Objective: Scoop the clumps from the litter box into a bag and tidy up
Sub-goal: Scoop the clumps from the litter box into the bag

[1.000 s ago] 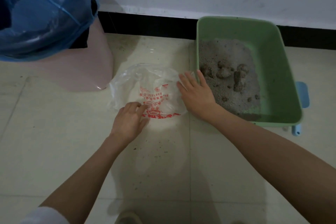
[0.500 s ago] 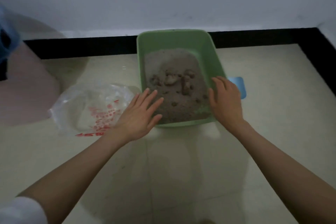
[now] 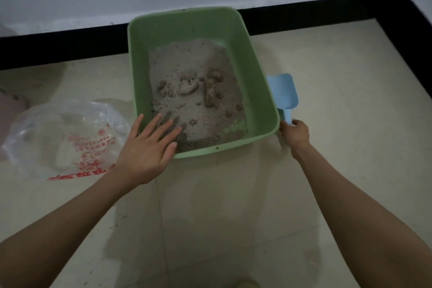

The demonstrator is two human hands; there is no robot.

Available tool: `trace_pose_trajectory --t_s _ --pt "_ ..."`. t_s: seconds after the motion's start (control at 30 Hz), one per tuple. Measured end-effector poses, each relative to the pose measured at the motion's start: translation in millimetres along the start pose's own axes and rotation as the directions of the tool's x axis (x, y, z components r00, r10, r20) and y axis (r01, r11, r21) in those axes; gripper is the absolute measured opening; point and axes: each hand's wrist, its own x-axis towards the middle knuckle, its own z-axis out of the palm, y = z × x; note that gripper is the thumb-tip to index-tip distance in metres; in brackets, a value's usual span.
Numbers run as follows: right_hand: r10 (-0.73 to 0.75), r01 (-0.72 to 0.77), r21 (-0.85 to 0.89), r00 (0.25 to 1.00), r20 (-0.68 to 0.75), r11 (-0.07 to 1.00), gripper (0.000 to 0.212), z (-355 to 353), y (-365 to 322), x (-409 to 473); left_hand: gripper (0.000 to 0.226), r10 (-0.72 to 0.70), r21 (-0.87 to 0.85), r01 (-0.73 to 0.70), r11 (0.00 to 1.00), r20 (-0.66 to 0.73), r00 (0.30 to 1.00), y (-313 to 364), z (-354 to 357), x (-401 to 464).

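Fingers of the right hand (image 3: 295, 133) are curling round the lower end of the blue scoop's (image 3: 283, 94) handle, so this grip is pinching the tool at its nearest tip, just off the near right corner of the green litter box (image 3: 257, 72). From that grip the scoop is running straight away from the person, handle near and wide blade far, its long axis lying alongside the box's right wall and just beside it. The blade is lying on the floor (image 3: 210, 206), outside the box.

Across from that grip, to its left and at about the same depth, the left hand (image 3: 149, 147) is lying flat with fingers spread over the near left corner of the box, holding nothing; whether the palm is pressing on the rim or only hovering cannot be told.

Clumps (image 3: 198, 89) are sitting in the grey litter left of and beyond the right grip, in the middle of the box, with the box wall between them and the scoop. The coming move is probably turning on this: the scoop needs lifting over that wall and swinging leftward, blade first. The right hand is the nearer one to the tool and already has it.

Farther left again, beyond the left hand, the clear plastic bag (image 3: 65, 138) with red print is lying crumpled on the floor, just beside the box's left wall.
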Motion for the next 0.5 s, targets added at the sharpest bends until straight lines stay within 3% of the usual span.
trace_pose_trajectory --t_s 0.1,0.3,0.4,0.5 --pt "-0.003 0.004 0.017 0.999 -0.037 1.0 0.015 2 0 6 0.058 -0.018 0.0 0.018 1.0 -0.007 1.0 2 0 1" --pt "-0.209 0.223 0.026 0.942 -0.262 0.974 0.028 -17 -37 -30 0.054 -0.035 -0.038 0.032 0.999 -0.073 0.997 4 -1 2" --pt "-0.353 0.347 -0.069 0.901 -0.25 0.935 0.031 -25 -62 -53 0.059 -0.105 -0.145 0.088 0.986 -0.118 0.987 4 -3 3" --pt "-0.469 0.412 -0.314 0.873 -0.132 0.855 0.037 -21 -79 -66 0.072 -0.206 -0.242 0.174 0.955 -0.115 0.972 4 -6 4"
